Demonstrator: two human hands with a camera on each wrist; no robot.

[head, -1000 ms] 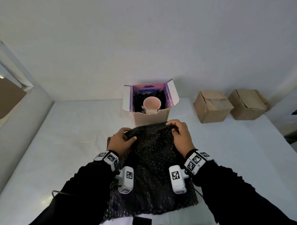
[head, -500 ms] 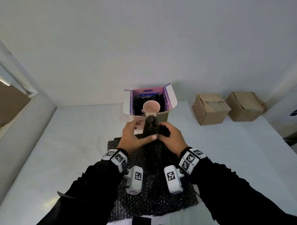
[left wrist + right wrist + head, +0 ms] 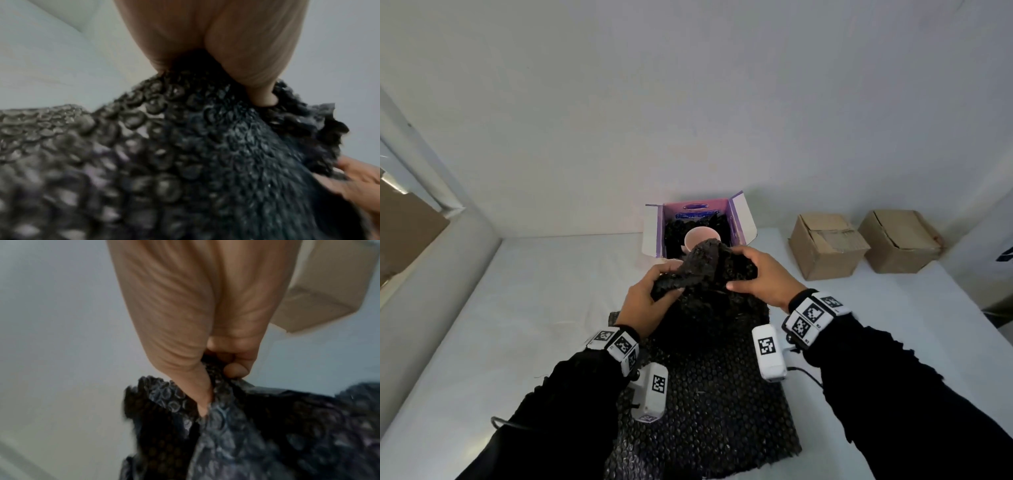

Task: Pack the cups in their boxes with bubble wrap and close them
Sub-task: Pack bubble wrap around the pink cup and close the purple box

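On the white worktop [image 3: 517,308] the left hand [image 3: 643,301] is curled round the gathered near edge of a black bubble wrap sheet [image 3: 709,404], thumb and fingers clamped on a bunched fold, as the left wrist view confirms close up. The sheet's lifted end rises in a crumpled peak in front of the open box [image 3: 654,236], while its lower part lies flat on the worktop between the sleeves. In that box, with its purple-lined flaps spread, 1 pink cup [image 3: 700,236] sits upright, bedded in more dark wrap. The right hand [image 3: 756,277] pinches the other side of the bunched wrap, fingers curled on it, near the left hand but not touching it. Further right stand 2 brown cardboard boxes [image 3: 825,246], both with flaps folded shut, just beside each other. By my reading the task is well along: 2 boxes look packed and closed, though their contents are hidden, and the third holds its cup. What seems left is to press this wad over the cup and fold the flaps down. Count: 3 boxes, 1 visible cup, 1 loose sheet.
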